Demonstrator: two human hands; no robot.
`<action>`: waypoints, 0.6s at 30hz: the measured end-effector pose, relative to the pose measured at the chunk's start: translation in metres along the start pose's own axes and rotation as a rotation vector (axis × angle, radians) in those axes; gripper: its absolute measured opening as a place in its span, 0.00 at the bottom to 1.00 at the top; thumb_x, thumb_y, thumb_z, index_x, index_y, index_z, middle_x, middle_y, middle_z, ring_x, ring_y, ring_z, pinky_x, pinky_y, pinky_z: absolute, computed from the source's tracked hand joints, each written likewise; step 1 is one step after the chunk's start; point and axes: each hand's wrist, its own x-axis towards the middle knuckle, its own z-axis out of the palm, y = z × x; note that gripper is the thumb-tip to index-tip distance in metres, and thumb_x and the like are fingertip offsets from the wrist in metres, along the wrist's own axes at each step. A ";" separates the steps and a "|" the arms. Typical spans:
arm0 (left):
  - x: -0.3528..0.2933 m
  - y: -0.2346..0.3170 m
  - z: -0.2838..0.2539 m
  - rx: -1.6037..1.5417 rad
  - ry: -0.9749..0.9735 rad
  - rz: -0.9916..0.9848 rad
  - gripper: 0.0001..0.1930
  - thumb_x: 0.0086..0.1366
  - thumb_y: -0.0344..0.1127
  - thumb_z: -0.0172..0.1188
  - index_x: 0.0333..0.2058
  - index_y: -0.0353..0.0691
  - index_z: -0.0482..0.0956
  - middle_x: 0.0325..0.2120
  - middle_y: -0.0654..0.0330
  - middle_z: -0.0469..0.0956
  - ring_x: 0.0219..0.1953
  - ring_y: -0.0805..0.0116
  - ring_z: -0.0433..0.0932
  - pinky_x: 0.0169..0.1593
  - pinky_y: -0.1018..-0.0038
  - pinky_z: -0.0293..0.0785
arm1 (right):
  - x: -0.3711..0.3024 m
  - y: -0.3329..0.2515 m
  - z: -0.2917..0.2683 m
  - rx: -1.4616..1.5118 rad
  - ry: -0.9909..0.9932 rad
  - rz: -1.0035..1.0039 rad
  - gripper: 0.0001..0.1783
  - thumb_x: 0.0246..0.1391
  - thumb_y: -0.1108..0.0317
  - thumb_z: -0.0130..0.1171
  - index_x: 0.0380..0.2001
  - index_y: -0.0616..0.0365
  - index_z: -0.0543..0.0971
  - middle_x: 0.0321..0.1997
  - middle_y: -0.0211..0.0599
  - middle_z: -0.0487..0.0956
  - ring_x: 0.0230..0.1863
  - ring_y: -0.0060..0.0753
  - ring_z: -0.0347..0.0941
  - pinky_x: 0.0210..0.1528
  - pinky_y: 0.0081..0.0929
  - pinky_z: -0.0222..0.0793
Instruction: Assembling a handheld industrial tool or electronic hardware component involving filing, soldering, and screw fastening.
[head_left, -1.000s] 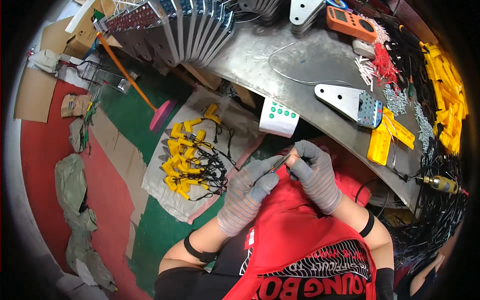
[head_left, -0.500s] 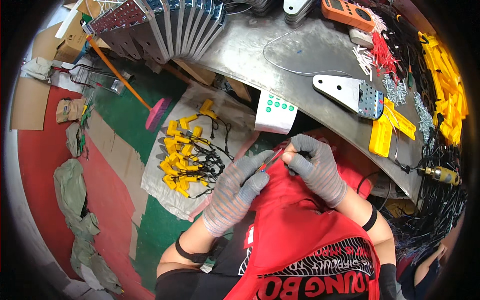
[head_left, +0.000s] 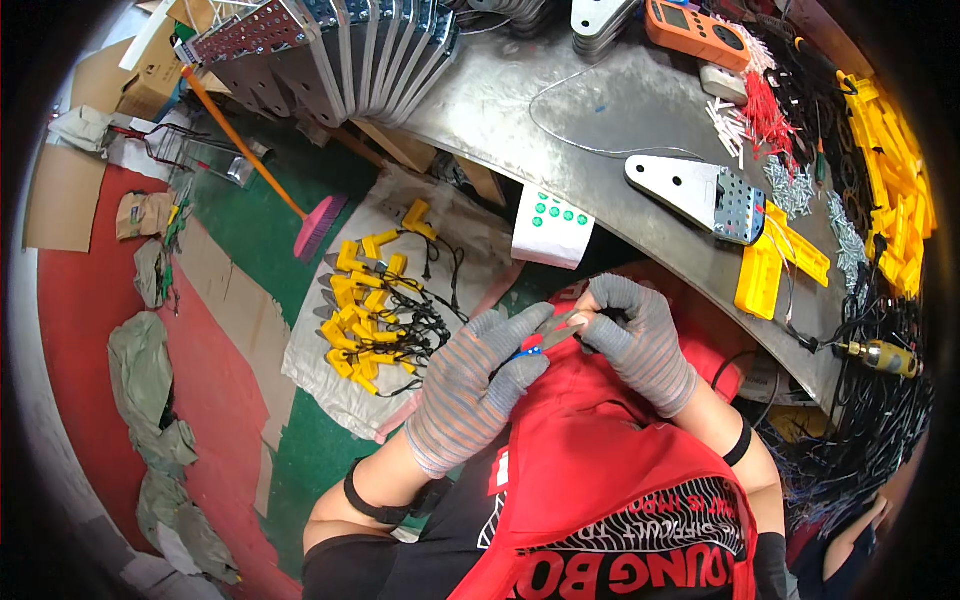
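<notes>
As left hand (head_left: 465, 385) grips tool (head_left: 560, 335) — shirt (head_left: 430, 555), lettering (head_left: 645, 573)

A metal table (head_left: 480, 110) stands beside green flooring (head_left: 305, 470).

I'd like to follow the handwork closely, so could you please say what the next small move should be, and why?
Probably the left hand should steady the small metal tool it holds, since its end lies by the fingers of the right hand, where bare skin shows; whether they grip anything is unclear.

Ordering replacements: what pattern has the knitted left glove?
The knitted left glove is grey with thin brownish stripes, clearest in head view.
</notes>
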 end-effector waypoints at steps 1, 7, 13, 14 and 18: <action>0.001 0.000 0.000 0.004 0.003 0.022 0.22 0.64 0.42 0.58 0.54 0.38 0.75 0.27 0.57 0.71 0.30 0.61 0.71 0.36 0.70 0.68 | 0.000 0.000 -0.001 -0.002 -0.006 0.007 0.11 0.52 0.66 0.63 0.25 0.63 0.76 0.21 0.27 0.69 0.26 0.15 0.61 0.29 0.19 0.60; 0.001 0.001 0.001 0.003 0.002 0.029 0.21 0.64 0.42 0.57 0.52 0.36 0.76 0.27 0.56 0.72 0.29 0.60 0.72 0.37 0.70 0.69 | 0.000 0.002 -0.003 -0.026 -0.006 -0.005 0.10 0.51 0.66 0.63 0.26 0.64 0.77 0.22 0.29 0.71 0.26 0.17 0.63 0.31 0.21 0.62; 0.007 0.006 -0.004 -0.047 -0.071 0.014 0.21 0.64 0.43 0.56 0.50 0.35 0.77 0.26 0.55 0.73 0.29 0.61 0.72 0.36 0.70 0.68 | -0.002 -0.002 -0.009 -0.122 -0.020 -0.097 0.10 0.50 0.66 0.63 0.27 0.63 0.78 0.23 0.33 0.75 0.27 0.22 0.69 0.33 0.24 0.66; 0.007 0.007 -0.004 -0.048 -0.071 0.017 0.21 0.64 0.43 0.56 0.50 0.35 0.77 0.26 0.55 0.73 0.29 0.61 0.72 0.36 0.70 0.68 | -0.002 -0.002 -0.009 -0.156 -0.018 -0.118 0.09 0.50 0.67 0.63 0.27 0.63 0.78 0.24 0.34 0.75 0.27 0.24 0.70 0.34 0.25 0.67; 0.008 0.011 -0.007 -0.053 -0.088 0.027 0.21 0.64 0.43 0.55 0.51 0.36 0.78 0.26 0.55 0.73 0.28 0.62 0.72 0.35 0.70 0.68 | -0.002 -0.003 -0.009 -0.183 -0.011 -0.116 0.09 0.50 0.67 0.62 0.27 0.63 0.78 0.24 0.36 0.76 0.27 0.26 0.71 0.34 0.25 0.68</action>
